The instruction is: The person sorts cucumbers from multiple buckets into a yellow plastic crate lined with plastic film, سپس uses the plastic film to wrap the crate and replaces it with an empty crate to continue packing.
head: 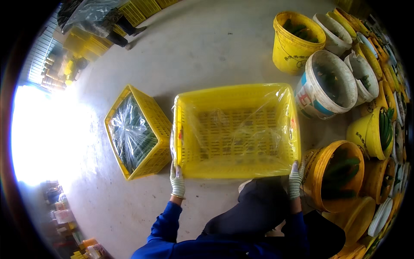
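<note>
A yellow plastic crate point(237, 173), lined with clear plastic film, lies before me with no produce in it. My left hand point(177, 181), in a striped glove, grips its near left corner, thumb over the rim. My right hand point(296, 179), gloved alike, grips the near right corner in the same way. The film point(258, 129) hangs over the rim at both short sides. To the left, touching or very close, stands a second yellow crate point(155, 119), filled with green cucumbers point(142, 139) under gathered clear film.
Yellow and white buckets, several with cucumbers, crowd the right side, the nearest an orange-yellow bucket point(315, 181) by my right hand. A white bucket point(305, 90) stands beyond the crate's far right corner. A person point(119, 29) stands by stacked yellow crates point(132, 14) at the upper left.
</note>
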A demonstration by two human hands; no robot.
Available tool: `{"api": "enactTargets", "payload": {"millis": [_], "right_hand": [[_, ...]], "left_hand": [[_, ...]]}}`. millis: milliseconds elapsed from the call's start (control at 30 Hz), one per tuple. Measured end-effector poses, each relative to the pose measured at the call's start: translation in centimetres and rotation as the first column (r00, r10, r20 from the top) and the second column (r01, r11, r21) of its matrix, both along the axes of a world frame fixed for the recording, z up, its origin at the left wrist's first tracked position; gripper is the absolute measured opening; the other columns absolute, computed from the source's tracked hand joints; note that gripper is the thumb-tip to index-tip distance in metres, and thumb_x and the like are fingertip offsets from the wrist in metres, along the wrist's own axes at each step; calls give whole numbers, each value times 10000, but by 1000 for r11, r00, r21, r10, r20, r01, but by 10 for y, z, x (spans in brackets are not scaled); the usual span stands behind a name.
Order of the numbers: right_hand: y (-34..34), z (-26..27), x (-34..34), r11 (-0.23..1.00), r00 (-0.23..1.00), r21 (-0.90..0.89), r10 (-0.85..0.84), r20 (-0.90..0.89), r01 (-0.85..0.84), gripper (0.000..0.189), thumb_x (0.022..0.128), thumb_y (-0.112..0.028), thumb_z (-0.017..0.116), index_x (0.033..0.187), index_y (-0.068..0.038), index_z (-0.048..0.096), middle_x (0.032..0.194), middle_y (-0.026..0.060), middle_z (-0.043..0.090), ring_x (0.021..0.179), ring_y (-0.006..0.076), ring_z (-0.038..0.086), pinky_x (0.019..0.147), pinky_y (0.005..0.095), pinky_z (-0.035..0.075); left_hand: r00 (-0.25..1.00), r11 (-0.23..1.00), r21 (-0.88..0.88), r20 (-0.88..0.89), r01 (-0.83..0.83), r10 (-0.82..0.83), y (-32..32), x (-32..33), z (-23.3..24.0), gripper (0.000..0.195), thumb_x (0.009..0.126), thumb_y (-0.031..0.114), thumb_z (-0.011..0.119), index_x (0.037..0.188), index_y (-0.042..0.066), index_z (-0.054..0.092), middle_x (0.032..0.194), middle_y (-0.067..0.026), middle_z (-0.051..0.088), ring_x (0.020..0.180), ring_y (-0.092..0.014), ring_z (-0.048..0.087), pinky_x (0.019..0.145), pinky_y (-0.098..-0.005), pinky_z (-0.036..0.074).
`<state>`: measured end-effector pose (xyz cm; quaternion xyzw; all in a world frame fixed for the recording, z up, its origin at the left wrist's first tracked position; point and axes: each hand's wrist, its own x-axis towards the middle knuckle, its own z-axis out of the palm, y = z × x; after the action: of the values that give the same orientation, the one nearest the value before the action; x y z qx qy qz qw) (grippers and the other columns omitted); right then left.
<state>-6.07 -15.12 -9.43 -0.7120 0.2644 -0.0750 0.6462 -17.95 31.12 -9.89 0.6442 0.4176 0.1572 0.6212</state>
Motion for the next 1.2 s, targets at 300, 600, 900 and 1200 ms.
{"api": "enactTargets", "payload": {"millis": [300,600,900,1200], "right_hand": [[-25,-9,2,998,998,33,58,0,-58,410,963,-250,518,1276,12,478,1092,112,593,904,177,557,806,304,474],[-58,-34,-4,981,991,-144,125,-57,-132,382,935,-338,551,1120,-14,626,943,64,639,807,161,556,751,285,464],[-31,-23,-6,928,997,-372,-59,-56,34,358,931,-312,557,988,25,662,819,124,666,733,185,600,679,326,477],[-81,-11,1,958,997,-287,-36,-64,16,361,931,-279,491,1086,30,598,865,207,639,768,303,605,710,391,495]], "left_hand": [[988,991,127,151,-40,21,-16,-37,-35,281,982,245,516,1092,8,616,930,-60,654,804,-135,571,738,-267,488],[986,717,692,-48,-81,157,-2,-26,-45,482,953,193,479,1350,-66,392,1285,-230,517,1157,-319,497,1039,-355,357],[994,996,-54,78,-76,80,13,1,-15,444,981,374,499,1120,-31,616,925,-19,623,793,-110,505,718,-260,449],[982,610,792,103,16,-158,-49,6,33,436,976,222,477,1333,-25,442,1346,-181,462,1244,-289,429,1071,-387,317]]}}
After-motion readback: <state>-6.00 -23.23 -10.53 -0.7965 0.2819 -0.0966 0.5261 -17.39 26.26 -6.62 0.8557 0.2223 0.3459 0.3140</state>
